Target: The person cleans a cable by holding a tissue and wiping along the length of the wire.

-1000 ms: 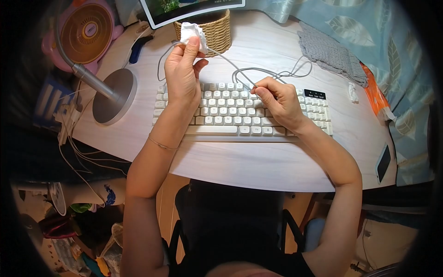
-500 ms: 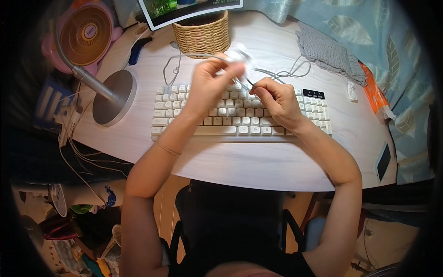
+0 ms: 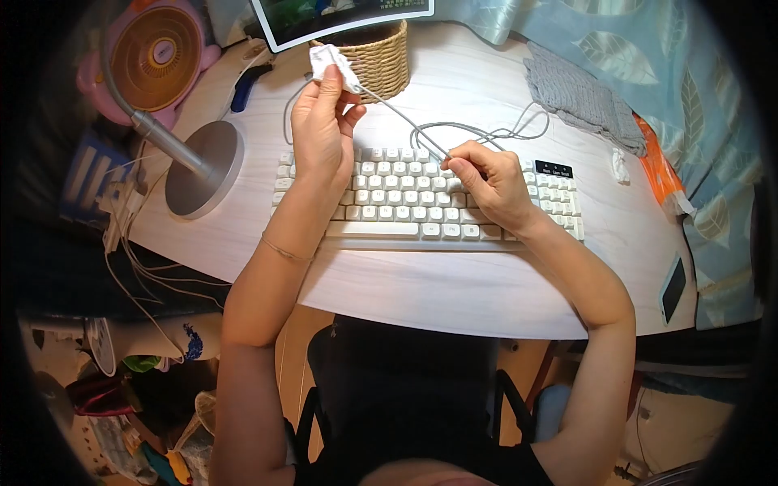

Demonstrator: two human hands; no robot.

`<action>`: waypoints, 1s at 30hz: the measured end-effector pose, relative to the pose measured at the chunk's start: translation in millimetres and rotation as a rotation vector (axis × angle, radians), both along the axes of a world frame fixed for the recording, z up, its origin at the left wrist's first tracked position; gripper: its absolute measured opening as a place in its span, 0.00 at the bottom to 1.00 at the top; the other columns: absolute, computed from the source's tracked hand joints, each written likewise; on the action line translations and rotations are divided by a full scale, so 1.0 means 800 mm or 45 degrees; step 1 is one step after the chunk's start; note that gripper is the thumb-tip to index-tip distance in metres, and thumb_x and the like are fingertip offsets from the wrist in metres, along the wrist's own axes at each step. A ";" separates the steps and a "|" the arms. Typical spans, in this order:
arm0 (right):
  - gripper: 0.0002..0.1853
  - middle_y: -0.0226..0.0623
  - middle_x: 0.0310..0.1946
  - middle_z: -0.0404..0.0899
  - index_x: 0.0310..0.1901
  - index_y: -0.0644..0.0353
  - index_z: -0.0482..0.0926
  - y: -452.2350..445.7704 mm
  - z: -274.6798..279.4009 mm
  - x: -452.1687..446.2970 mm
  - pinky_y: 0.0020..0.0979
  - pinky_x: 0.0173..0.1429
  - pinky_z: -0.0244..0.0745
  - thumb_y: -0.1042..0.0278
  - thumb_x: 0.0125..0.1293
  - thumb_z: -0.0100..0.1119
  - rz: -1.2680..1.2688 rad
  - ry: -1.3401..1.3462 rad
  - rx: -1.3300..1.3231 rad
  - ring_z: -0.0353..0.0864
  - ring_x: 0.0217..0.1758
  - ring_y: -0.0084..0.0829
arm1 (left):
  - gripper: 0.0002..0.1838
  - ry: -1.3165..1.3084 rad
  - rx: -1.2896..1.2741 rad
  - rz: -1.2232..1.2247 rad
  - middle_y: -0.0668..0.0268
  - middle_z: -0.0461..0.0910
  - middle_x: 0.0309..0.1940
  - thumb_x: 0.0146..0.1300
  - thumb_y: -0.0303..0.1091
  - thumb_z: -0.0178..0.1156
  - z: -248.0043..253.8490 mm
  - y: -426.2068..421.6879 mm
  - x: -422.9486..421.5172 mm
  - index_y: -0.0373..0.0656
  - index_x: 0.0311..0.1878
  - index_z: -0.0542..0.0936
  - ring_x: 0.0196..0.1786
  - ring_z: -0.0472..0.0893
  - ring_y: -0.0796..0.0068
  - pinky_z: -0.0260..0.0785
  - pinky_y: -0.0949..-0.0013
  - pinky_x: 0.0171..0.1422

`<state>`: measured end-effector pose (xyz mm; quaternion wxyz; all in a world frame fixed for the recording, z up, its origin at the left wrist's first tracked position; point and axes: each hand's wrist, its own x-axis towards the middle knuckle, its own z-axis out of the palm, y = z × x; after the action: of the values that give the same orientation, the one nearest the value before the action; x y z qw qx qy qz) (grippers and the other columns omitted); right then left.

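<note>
My left hand (image 3: 322, 125) pinches a crumpled white tissue (image 3: 331, 65) in front of the wicker basket, with the grey cable (image 3: 397, 111) passing through the tissue. My right hand (image 3: 490, 182) is closed on the same cable, above the right half of the white keyboard (image 3: 393, 197). Between the two hands the cable runs nearly straight. More of it lies in loose loops on the desk behind the right hand.
Behind the left hand stands a wicker basket (image 3: 381, 61) under a monitor (image 3: 348, 18). A lamp base (image 3: 204, 170) and pink fan (image 3: 154, 57) are at left. Grey knitted cloth (image 3: 579, 97), an orange bag (image 3: 660, 166), a tissue scrap (image 3: 620, 166) and a phone (image 3: 673, 289) lie at right.
My left hand with the tissue moved right toward my right hand, then back up and left along the cable. My right hand has stayed nearly in place.
</note>
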<state>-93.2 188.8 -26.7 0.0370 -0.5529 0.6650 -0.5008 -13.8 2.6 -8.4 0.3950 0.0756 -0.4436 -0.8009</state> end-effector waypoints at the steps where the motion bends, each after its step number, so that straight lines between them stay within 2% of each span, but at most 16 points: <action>1: 0.07 0.28 0.10 0.70 0.28 0.64 0.75 0.000 0.001 0.001 0.19 0.15 0.59 0.70 0.59 0.51 -0.003 0.003 -0.001 0.69 0.11 0.17 | 0.11 0.016 0.029 -0.015 0.72 0.72 0.23 0.60 0.41 0.50 -0.002 -0.001 0.000 0.42 0.31 0.73 0.26 0.69 0.86 0.66 0.83 0.29; 4: 0.07 0.29 0.10 0.69 0.28 0.65 0.75 0.001 0.001 0.000 0.20 0.15 0.59 0.70 0.59 0.51 -0.005 0.016 0.003 0.68 0.11 0.17 | 0.13 -0.027 0.041 -0.093 0.72 0.72 0.25 0.62 0.42 0.48 -0.003 0.007 0.000 0.42 0.33 0.72 0.27 0.69 0.86 0.66 0.83 0.29; 8: 0.08 0.30 0.10 0.69 0.27 0.65 0.74 0.001 -0.001 -0.003 0.20 0.16 0.59 0.70 0.58 0.51 -0.001 0.042 0.001 0.67 0.11 0.17 | 0.15 -0.092 -0.175 -0.245 0.69 0.72 0.24 0.63 0.43 0.45 -0.009 0.031 -0.001 0.41 0.33 0.72 0.26 0.70 0.83 0.67 0.79 0.29; 9: 0.08 0.30 0.10 0.69 0.27 0.65 0.74 0.001 -0.001 -0.003 0.20 0.16 0.59 0.70 0.59 0.51 0.001 0.046 -0.012 0.67 0.11 0.17 | 0.16 -0.121 -0.173 -0.297 0.69 0.71 0.25 0.64 0.44 0.42 -0.010 0.034 0.000 0.40 0.34 0.70 0.26 0.70 0.81 0.67 0.78 0.28; 14: 0.09 0.29 0.10 0.69 0.28 0.64 0.74 0.002 0.001 0.001 0.21 0.15 0.58 0.68 0.60 0.50 0.028 -0.091 0.001 0.65 0.10 0.17 | 0.13 0.088 0.047 -0.135 0.69 0.68 0.26 0.66 0.41 0.37 -0.005 0.009 0.002 0.43 0.33 0.66 0.25 0.68 0.81 0.64 0.76 0.27; 16: 0.08 0.27 0.10 0.69 0.30 0.64 0.75 0.001 -0.001 -0.003 0.20 0.14 0.57 0.69 0.60 0.50 0.034 -0.019 0.007 0.64 0.10 0.16 | 0.09 0.127 0.067 -0.130 0.70 0.66 0.25 0.64 0.35 0.36 -0.003 0.000 0.003 0.44 0.32 0.65 0.27 0.65 0.81 0.59 0.77 0.30; 22: 0.07 0.27 0.11 0.70 0.37 0.62 0.76 0.001 -0.002 0.001 0.19 0.14 0.55 0.72 0.60 0.49 -0.056 -0.172 -0.001 0.62 0.10 0.13 | 0.08 0.085 0.034 -0.094 0.68 0.68 0.27 0.64 0.36 0.41 0.003 0.010 0.005 0.43 0.34 0.67 0.27 0.67 0.81 0.62 0.78 0.29; 25: 0.08 0.28 0.11 0.70 0.39 0.61 0.76 0.000 0.000 0.002 0.19 0.15 0.55 0.74 0.59 0.49 -0.040 -0.159 -0.020 0.62 0.11 0.13 | 0.10 0.017 -0.080 -0.112 0.69 0.69 0.27 0.64 0.38 0.43 -0.003 0.015 0.002 0.42 0.35 0.68 0.27 0.68 0.82 0.63 0.78 0.28; 28: 0.08 0.29 0.11 0.71 0.38 0.62 0.76 0.000 0.002 0.003 0.20 0.16 0.57 0.75 0.58 0.50 -0.042 -0.103 -0.026 0.63 0.11 0.14 | 0.12 -0.149 -0.355 -0.170 0.70 0.69 0.26 0.64 0.40 0.44 -0.012 0.031 0.000 0.41 0.36 0.69 0.26 0.68 0.83 0.63 0.79 0.28; 30: 0.07 0.30 0.11 0.71 0.37 0.62 0.76 0.000 0.000 0.001 0.20 0.16 0.59 0.76 0.57 0.50 -0.066 -0.069 -0.019 0.64 0.11 0.15 | 0.11 -0.179 -0.490 -0.421 0.71 0.72 0.26 0.61 0.39 0.49 -0.018 0.043 0.002 0.39 0.35 0.72 0.25 0.68 0.86 0.63 0.83 0.28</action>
<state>-92.3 188.8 -26.4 0.0378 -0.5221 0.6740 -0.5213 -11.9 36.8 -23.2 0.2340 -0.0190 -0.6203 -0.7484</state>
